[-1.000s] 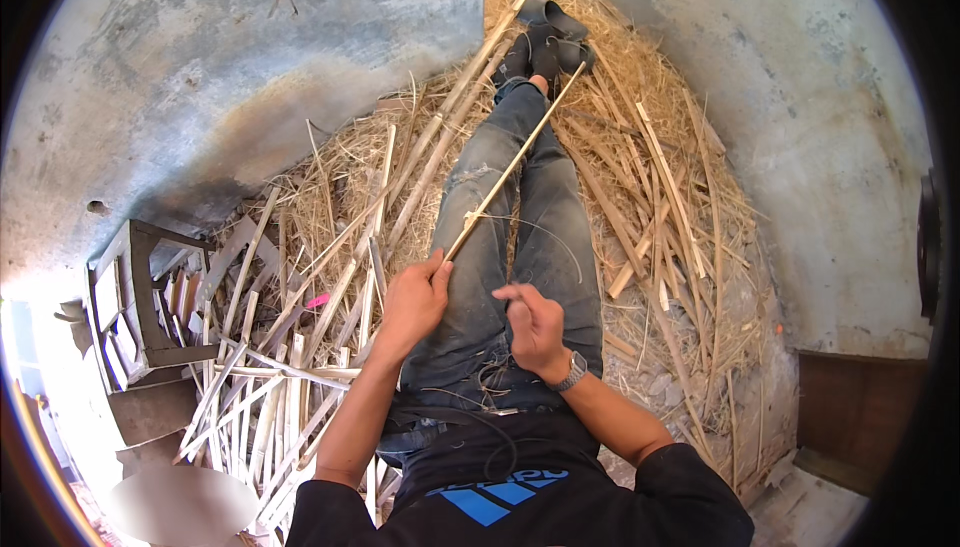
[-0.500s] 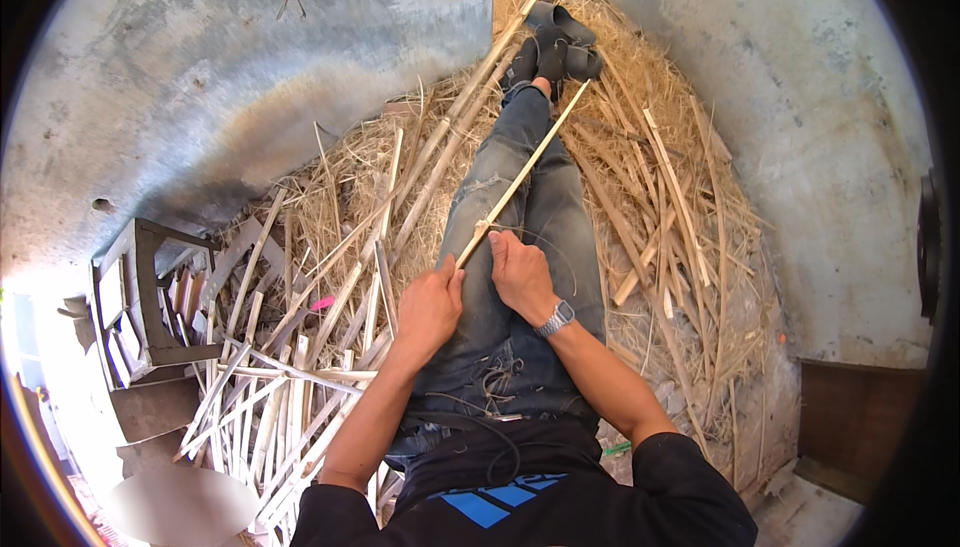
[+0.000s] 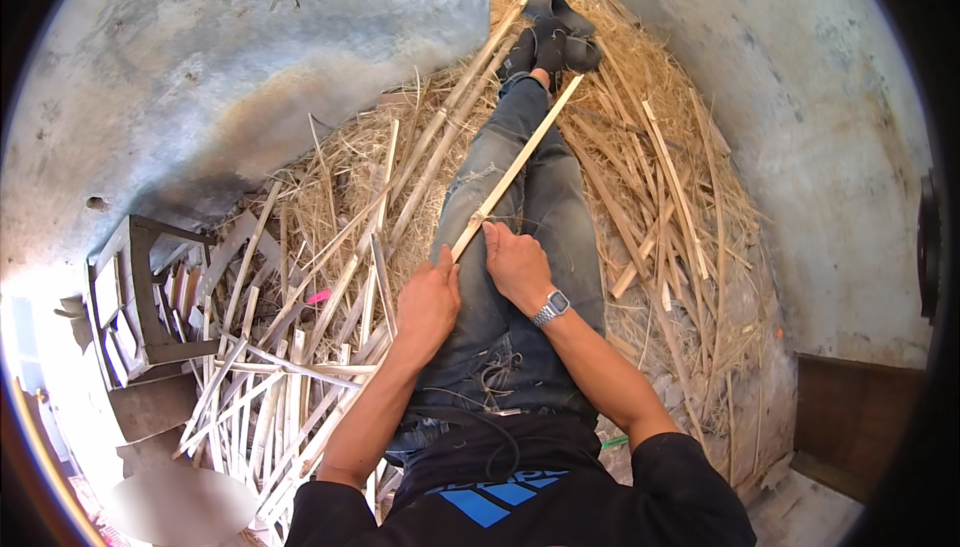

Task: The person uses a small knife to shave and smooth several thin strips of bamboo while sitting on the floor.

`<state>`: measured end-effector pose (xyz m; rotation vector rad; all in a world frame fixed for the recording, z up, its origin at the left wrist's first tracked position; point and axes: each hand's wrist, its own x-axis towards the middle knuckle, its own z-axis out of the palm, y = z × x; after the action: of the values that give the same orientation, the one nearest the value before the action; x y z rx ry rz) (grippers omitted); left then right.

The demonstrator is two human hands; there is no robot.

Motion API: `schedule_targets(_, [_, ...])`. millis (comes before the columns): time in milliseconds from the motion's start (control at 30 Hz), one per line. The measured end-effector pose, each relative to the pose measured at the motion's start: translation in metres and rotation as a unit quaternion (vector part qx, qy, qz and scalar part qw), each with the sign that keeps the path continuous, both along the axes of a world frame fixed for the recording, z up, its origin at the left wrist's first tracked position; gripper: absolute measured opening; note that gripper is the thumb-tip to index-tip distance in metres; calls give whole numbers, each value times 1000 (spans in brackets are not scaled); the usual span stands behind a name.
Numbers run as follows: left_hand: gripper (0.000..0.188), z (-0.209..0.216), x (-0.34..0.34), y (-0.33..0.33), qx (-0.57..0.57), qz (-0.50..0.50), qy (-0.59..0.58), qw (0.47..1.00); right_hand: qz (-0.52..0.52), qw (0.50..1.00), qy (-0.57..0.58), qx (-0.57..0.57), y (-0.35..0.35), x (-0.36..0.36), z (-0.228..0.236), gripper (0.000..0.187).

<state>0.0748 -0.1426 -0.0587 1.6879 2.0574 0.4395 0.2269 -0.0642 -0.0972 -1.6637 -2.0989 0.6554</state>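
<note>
A long pale bamboo strip (image 3: 522, 164) lies slantwise over my outstretched legs (image 3: 480, 187), its far end near my ankles. My left hand (image 3: 428, 304) is closed around the near end of the strip. Beside the strip's joint, my right hand (image 3: 518, 269) is curled with the thumb pointing up toward it. Whatever the right fingers hold, if anything, is hidden beneath the hand. Thin shavings (image 3: 497, 375) cling to my jeans at the lap.
Many pale split strips (image 3: 290, 397) are heaped at my left. Longer bamboo pieces (image 3: 675, 197) lie on straw-like shavings at my right. Grey walls (image 3: 330, 37) rise on both sides. A dark wooden frame (image 3: 150, 297) stands at the left; dark slippers (image 3: 560, 15) lie by my feet.
The bamboo strip has turned so that more of its broad face shows, and its far end has shifted slightly left. Both hands stay in nearly the same place.
</note>
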Motion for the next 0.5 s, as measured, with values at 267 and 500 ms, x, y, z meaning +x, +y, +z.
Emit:
schedule_targets(267, [45,-6,3,-4,-2,6,4,1000,40,997,-57,22,9,1,-5,47])
schedule_targets(500, [43,-1,12,3,-6,13,45,999,-2,975,217,38,22,0,-50,53])
